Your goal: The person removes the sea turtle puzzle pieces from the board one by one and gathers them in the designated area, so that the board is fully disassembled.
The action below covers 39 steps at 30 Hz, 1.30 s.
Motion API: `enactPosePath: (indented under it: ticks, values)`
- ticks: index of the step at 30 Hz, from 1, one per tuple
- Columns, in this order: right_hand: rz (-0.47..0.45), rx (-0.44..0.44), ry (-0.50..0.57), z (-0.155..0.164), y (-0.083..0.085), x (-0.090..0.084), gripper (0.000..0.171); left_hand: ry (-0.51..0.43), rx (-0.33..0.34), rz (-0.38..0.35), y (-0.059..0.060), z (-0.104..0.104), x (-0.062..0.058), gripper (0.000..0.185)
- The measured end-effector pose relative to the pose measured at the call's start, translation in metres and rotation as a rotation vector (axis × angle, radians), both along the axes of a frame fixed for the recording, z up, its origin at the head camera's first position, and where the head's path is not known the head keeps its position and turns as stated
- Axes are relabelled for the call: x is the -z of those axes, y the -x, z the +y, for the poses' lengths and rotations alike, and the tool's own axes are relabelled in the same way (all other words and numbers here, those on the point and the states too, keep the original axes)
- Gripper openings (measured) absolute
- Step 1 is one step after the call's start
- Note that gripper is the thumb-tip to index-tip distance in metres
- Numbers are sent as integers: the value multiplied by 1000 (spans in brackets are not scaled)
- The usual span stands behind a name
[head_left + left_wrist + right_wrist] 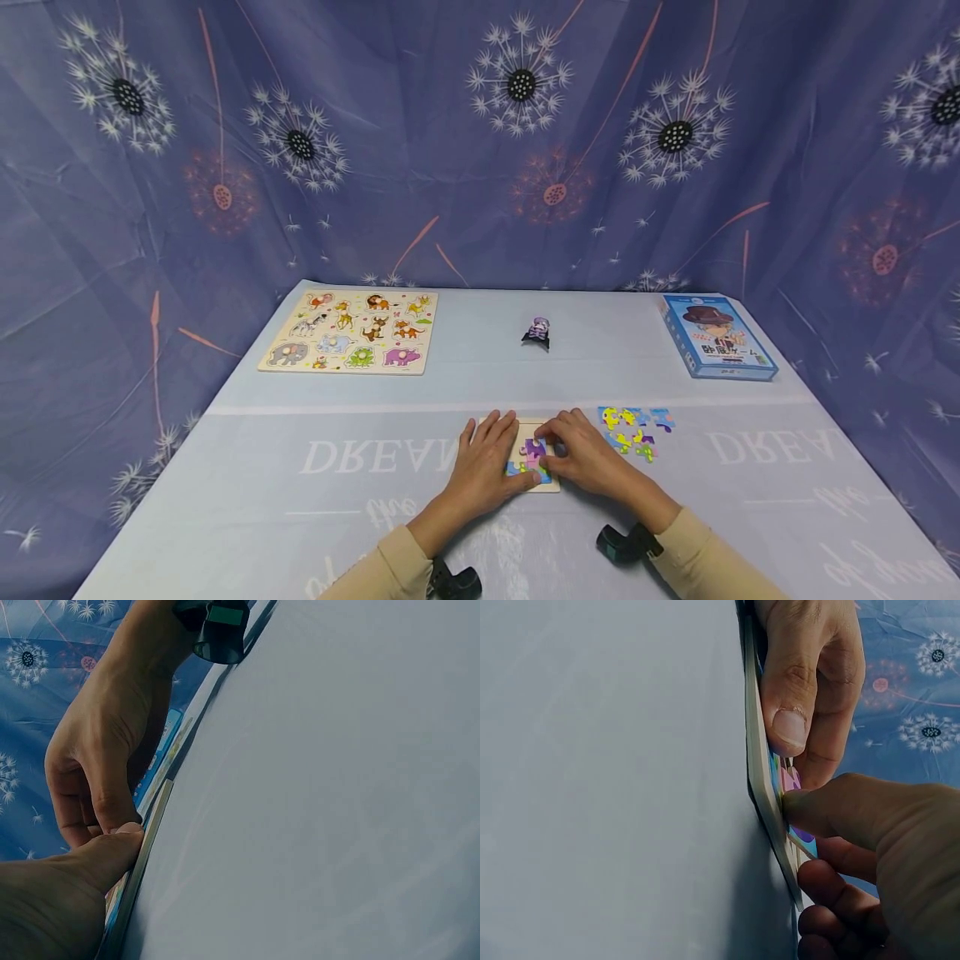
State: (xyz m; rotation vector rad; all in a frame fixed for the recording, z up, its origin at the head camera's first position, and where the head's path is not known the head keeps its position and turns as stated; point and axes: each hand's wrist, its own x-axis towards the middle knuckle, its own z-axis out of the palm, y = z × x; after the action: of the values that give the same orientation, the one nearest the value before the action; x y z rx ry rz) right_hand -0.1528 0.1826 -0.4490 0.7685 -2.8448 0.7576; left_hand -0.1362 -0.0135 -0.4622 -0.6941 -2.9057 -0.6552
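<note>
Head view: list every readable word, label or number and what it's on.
"DREA" twice, in large white letters on the tablecloth, once on each side of the hands; the left print runs under the left hand.
"the", faint script on the tablecloth below the left print.
Blue box: printed title too small and blurred to read.
Animal puzzle board: no legible text.

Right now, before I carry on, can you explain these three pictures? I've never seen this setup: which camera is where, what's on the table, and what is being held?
No machine here: a person works with bare hands. The wide picture comes from a head-worn camera; the two close ones from wrist cameras. The left hand rests on a small jigsaw board while the right hand presses a purple piece into it. On the table lie loose pieces, an animal peg puzzle, a blue box and a small figurine.
</note>
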Motion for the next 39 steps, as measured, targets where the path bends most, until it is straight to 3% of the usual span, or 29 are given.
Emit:
enactPosePath:
  ticks: [6,15,22,30,39]
  values:
    - [-8,3,6,0,0,2,26,0,1,14,0,0,0,79]
    - [65,-30,-30,-2,1,0,26,4,0,14,-1,0,0,80]
    - [12,-7,-41,-2,0,-2,26,6,5,20,-1,-1,0,80]
    - [69,1,-43,-3,0,-2,28,13,-3,24,-1,-1,-1,80]
    - [56,58,-33,9,0,-5,29,10,1,14,-1,0,0,80]
